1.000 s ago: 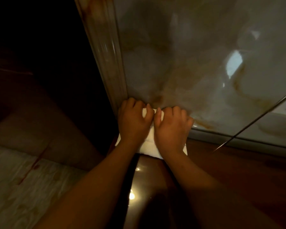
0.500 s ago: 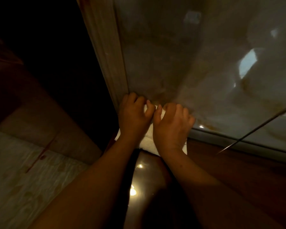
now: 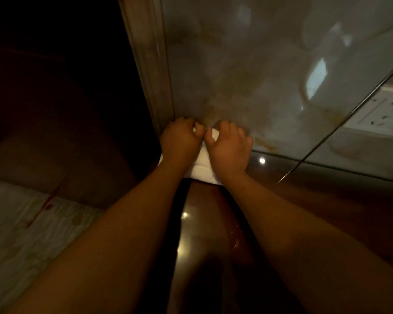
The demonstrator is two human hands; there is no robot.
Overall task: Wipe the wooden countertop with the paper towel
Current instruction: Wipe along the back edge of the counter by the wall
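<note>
Both hands hid most of the paper towel (image 3: 202,165); only white folds showed between and below them. The left hand (image 3: 179,143) and right hand (image 3: 228,149) were curled tight on it, side by side, in the countertop's (image 3: 327,200) far left corner against the wall (image 3: 247,75). Open countertop lay rightward. The left side was too dark to read.

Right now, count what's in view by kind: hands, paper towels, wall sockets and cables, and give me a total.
Hands: 2, the left hand and the right hand, both pressed on the towel
Paper towel: 1, white, on the wooden countertop
Wall socket: 1
Cable: 1
Total: 5
</note>
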